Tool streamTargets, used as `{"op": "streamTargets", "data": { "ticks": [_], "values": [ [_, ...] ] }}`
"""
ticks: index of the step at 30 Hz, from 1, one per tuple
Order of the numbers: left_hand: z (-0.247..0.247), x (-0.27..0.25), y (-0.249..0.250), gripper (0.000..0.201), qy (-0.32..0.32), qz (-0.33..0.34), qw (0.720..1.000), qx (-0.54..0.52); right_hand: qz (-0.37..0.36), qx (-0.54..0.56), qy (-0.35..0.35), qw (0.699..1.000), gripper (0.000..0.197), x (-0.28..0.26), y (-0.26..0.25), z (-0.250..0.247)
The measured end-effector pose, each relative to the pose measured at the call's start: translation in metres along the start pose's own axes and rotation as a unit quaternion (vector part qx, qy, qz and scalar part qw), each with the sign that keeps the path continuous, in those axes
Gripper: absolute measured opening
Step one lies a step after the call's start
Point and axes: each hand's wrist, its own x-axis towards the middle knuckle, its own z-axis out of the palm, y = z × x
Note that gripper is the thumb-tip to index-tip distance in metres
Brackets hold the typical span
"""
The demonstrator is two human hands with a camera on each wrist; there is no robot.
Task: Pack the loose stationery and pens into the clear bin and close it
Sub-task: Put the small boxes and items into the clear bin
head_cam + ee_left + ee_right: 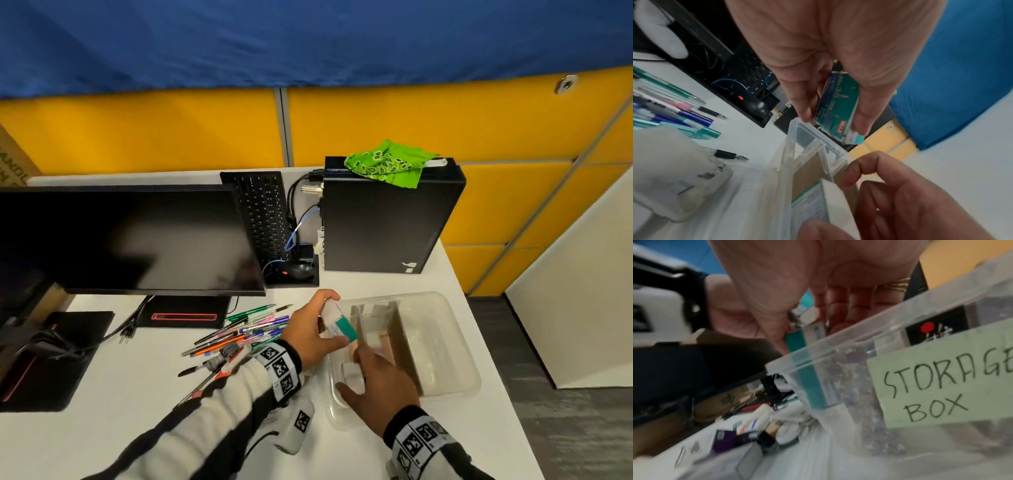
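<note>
Above the clear bin [412, 295], left hand [308, 330] grips a teal box [339, 323]; right hand [380, 380] pinches another box [816, 209] inside.

The storage bin [448, 342] sits near the desk's [102, 438] right edge, pens [246, 330] heaped just left of it. Behind them stand the monitor [137, 240], left, and the computer tower [387, 222], right.
</note>
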Motion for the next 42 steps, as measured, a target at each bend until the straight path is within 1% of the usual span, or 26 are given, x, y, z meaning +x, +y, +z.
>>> {"op": "streamTargets", "data": {
  "ticks": [2,3,6,8,10,13,16,18,20,23,25,26,28,29,30,31,33,35,37,39,40,42],
  "values": [
    [0.009,0.010,-0.002,0.065,-0.030,0.020,0.993,0.112,-0.018,-0.041,-0.039,0.998,0.040,-0.002,0.003,0.002],
    [0.014,0.014,-0.005,0.064,-0.040,0.032,0.983,0.177,-0.027,-0.053,-0.053,0.997,0.038,-0.003,0.005,0.004],
    [0.026,0.020,-0.020,0.063,-0.072,0.066,0.931,0.353,-0.041,-0.048,-0.050,0.997,0.032,-0.005,0.018,0.012],
    [0.034,0.020,-0.031,0.059,-0.107,0.068,0.893,0.433,-0.048,-0.038,-0.034,0.998,0.028,-0.006,0.025,0.014],
    [0.037,0.021,-0.041,0.049,-0.127,0.065,0.863,0.484,-0.058,-0.033,-0.030,0.997,0.027,-0.006,0.028,0.014],
    [0.036,0.024,-0.042,0.042,-0.125,0.062,0.842,0.521,-0.083,-0.038,-0.041,0.995,0.028,-0.004,0.027,0.015],
    [0.032,0.033,-0.035,0.040,-0.077,0.070,0.837,0.536,-0.085,-0.061,-0.041,0.994,0.027,0.001,0.028,0.018],
    [0.034,0.036,-0.029,0.039,-0.069,0.073,0.821,0.562,-0.088,-0.092,-0.045,0.991,0.026,0.003,0.031,0.021],
    [0.040,0.040,-0.027,0.042,-0.083,0.070,0.801,0.589,-0.095,-0.115,-0.054,0.987,0.029,0.005,0.030,0.022],
    [0.052,0.047,-0.026,0.049,-0.097,0.067,0.784,0.609,-0.114,-0.130,-0.062,0.983,0.037,0.006,0.031,0.021],
    [0.059,0.050,-0.025,0.047,-0.103,0.067,0.780,0.614,-0.111,-0.141,-0.062,0.982,0.038,0.005,0.031,0.019],
    [0.062,0.051,-0.027,0.044,-0.115,0.069,0.773,0.621,-0.109,-0.144,-0.072,0.981,0.038,0.004,0.030,0.019],
    [0.065,0.050,-0.029,0.038,-0.163,0.058,0.745,0.645,-0.105,-0.149,-0.093,0.979,0.038,0.003,0.027,0.019],
    [0.066,0.050,-0.030,0.039,-0.186,0.051,0.727,0.660,-0.106,-0.151,-0.091,0.979,0.038,0.004,0.027,0.020],
    [0.067,0.049,-0.031,0.046,-0.204,0.046,0.713,0.670,-0.107,-0.152,-0.087,0.979,0.037,0.004,0.027,0.021],
    [0.068,0.048,-0.032,0.053,-0.214,0.044,0.705,0.675,-0.109,-0.149,-0.083,0.979,0.036,0.004,0.027,0.022],
    [0.068,0.047,-0.029,0.064,-0.225,0.038,0.709,0.667,-0.119,-0.141,-0.071,0.980,0.033,0.005,0.029,0.023],
    [0.066,0.048,-0.025,0.068,-0.243,0.031,0.716,0.654,-0.129,-0.124,-0.063,0.982,0.027,0.006,0.029,0.022],
    [0.062,0.051,-0.020,0.071,-0.260,0.018,0.736,0.625,-0.131,-0.094,-0.054,0.986,0.020,0.006,0.033,0.022],
    [0.056,0.053,-0.013,0.073,-0.289,-0.024,0.759,0.583,-0.131,-0.068,-0.057,0.987,0.028,0.005,0.037,0.022],
    [0.052,0.053,-0.008,0.069,-0.304,-0.039,0.764,0.567,-0.129,-0.060,-0.063,0.988,0.034,0.005,0.037,0.021],
    [0.044,0.051,0.000,0.054,-0.317,-0.041,0.770,0.553,-0.121,-0.054,-0.076,0.988,0.043,0.004,0.035,0.020]
  ]
}}
